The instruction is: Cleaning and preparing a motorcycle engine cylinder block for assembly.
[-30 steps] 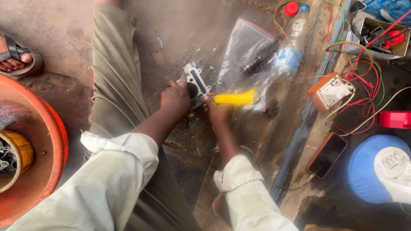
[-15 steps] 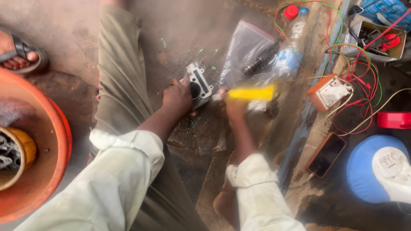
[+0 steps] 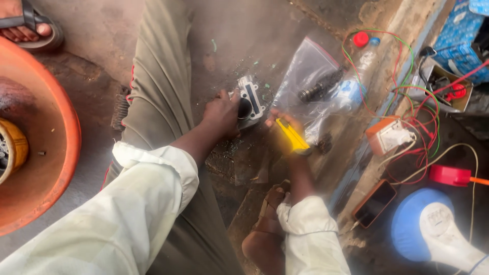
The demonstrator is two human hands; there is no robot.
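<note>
Currently, frame centre: left hand (image 3: 221, 114) grasps metal part (image 3: 250, 99), steadying it; right hand (image 3: 285, 130) clenches yellow tool (image 3: 294, 136) beside it. Step, judged: working the part's face; next needs careful tool contact.

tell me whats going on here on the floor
A person sits on the ground, legs stretched out. The left hand steadies a grey metal engine part with a round bore against the floor. The right hand grips a yellow-handled tool beside it. A clear plastic bag of parts lies just beyond, with a tangle of wires to the right.
</note>
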